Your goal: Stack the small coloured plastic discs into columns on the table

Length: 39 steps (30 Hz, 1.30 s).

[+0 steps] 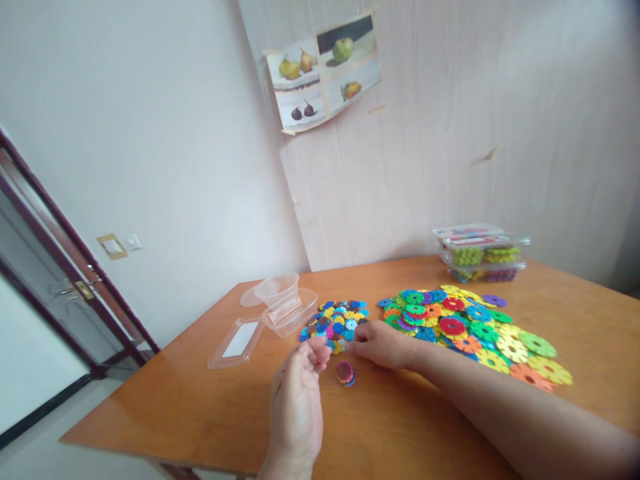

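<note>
One clear lid (241,341): lies at the left on the table (175,400), a white label on it, apart from the hands.
Round tub (277,288): clear and thin-walled, behind the lid.
Rectangular tub (301,321): also clear, just left of the small discs; it looks light and likely to flex, so the rim would be the place to hold it.
Left hand (299,393): above the table, palm turned toward the right; fingers half-curled and loose, with no disc visible in them.
Small discs (340,321): a mixed-colour heap in front of the hands, notched at the edges; probably light, stiff plastic, smooth on the faces and hard to break. Thin and overlapping, each is best pinched by its notched rim, starting with those at the heap's edge.
Short stack (345,373): a few small discs piled between the hands, pink on top; it probably slides apart if nudged, so steady it from both sides.
Right hand (387,343): at the near right edge of the small heap, fingertips bent down to it; I cannot tell whether the fingers pinch a disc.
Large discs (465,320): spread beyond the right forearm, many colours, overlapping.
Lidded boxes (483,257): stacked at the back right, with coloured pieces inside.
</note>
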Tool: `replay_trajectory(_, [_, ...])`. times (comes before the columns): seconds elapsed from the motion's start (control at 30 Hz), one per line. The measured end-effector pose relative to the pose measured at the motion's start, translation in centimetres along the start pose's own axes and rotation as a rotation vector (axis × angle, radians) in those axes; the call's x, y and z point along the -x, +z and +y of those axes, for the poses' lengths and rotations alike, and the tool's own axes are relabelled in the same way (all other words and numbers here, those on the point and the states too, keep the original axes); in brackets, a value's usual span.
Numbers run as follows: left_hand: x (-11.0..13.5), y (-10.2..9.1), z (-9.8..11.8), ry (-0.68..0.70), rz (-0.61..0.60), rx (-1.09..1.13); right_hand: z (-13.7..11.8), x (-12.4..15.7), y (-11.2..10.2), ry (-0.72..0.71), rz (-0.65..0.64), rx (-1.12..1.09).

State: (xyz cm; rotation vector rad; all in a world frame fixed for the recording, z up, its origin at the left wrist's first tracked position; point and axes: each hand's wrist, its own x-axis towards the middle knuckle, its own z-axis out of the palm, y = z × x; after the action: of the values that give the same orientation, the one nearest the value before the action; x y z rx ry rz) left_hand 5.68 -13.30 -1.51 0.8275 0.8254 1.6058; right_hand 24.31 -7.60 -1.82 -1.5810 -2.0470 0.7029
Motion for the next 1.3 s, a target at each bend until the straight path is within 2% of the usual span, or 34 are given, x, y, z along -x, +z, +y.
replay_trajectory(0.1, [-1.0, -0.1, 0.2, 0.037, 0.033, -0.028, -0.1, 0.0, -0.1, 0.003, -0.001, -0.037])
replay_trajectory(0.2, [-3.1, -0.1, 1.0, 0.138, 0.103, -0.049, 0.3, -0.4, -0.4, 0.018, 0.026, -0.104])
replay_trajectory(0.33, [-7.3, 0.2, 2.4, 0.304, 0.232, -0.068, 1.2, -0.9, -1.3, 0.055, 0.219, -0.173])
replay_trajectory(0.4, [-9.5, 0.4, 3.0, 0.337, 0.26, -0.104, 1.5, -1.1, -1.8, 0.07, 0.339, -0.091])
replay_trajectory(0.47, [-11.4, 0.4, 3.3, 0.421, 0.313, -0.213, 1.8, -1.1, -2.2, 0.075, 0.389, 0.037])
replay_trajectory(0.6, [-13.5, -0.6, 3.2, 0.573, 0.355, -0.6, 1.7, -0.5, -2.6, 0.094, 0.261, 0.214])
replay_trajectory(0.7, [-13.8, -2.0, 2.5, 0.647, 0.325, -0.933, 1.1, 0.1, -2.5, 0.071, 0.193, 0.329])
replay_trajectory(0.77, [-13.9, -2.9, 2.1, 0.668, 0.321, -1.045, 0.8, 0.3, -2.3, 0.062, 0.169, 0.407])
replay_trajectory(0.97, [-15.0, -3.9, 1.5, 0.688, 0.349, -1.045, 0.8, 0.0, -1.5, 0.144, 0.084, 0.474])
replay_trajectory(1.3, [-15.1, -3.9, 1.1, 0.661, 0.328, -1.073, 1.9, -0.6, -1.2, 0.157, 0.078, 0.336])
